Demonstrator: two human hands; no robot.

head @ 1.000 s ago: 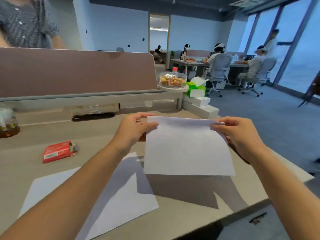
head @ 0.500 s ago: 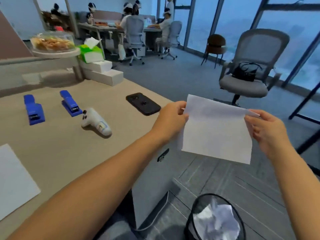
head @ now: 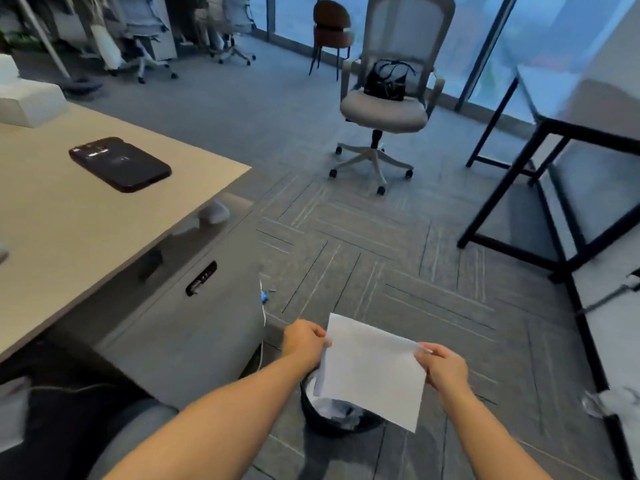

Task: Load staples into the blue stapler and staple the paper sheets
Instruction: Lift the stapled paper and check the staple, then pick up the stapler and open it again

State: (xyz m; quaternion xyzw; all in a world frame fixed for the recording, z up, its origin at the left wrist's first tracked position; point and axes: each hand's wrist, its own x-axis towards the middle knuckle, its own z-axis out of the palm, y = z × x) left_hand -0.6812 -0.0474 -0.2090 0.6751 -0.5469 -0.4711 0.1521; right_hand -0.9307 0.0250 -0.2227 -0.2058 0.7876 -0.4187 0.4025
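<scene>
Two hands hold white paper (head: 375,374) over a wastebasket (head: 311,415)

Both forearms reach forward from the bottom of the view. The left hand (head: 304,344) pinches the paper's upper left corner, its fingers curled over the edge. The right hand (head: 443,370) pinches the upper right corner in the same way, thumb and fingers closed on the sheet. The paper hangs down from this top edge, tilted lower to the right. I cannot tell whether it is one sheet or several. Its lower part covers much of a black wastebasket standing on the floor directly below, and crumpled white paper (head: 334,408) shows inside the basket.

Just left of the basket stands a grey drawer cabinet (head: 180,334) with a dark recessed handle (head: 201,278), tucked under the corner of a beige desk (head: 69,230). A black phone (head: 119,164) lies flat on the desk near its right edge, and white boxes (head: 29,102) sit at the desk's far left. The floor is grey carpet tile (head: 346,244) with a striped pattern.

Further off, in the middle of the room, a light grey office chair (head: 384,112) on castors carries a black handbag (head: 386,81) on its seat. To the right stands a black-framed table (head: 512,188). Behind the office chair a brown chair (head: 332,24) stands by the windows, and more wheeled chairs (head: 138,46) are blurred at the far left
</scene>
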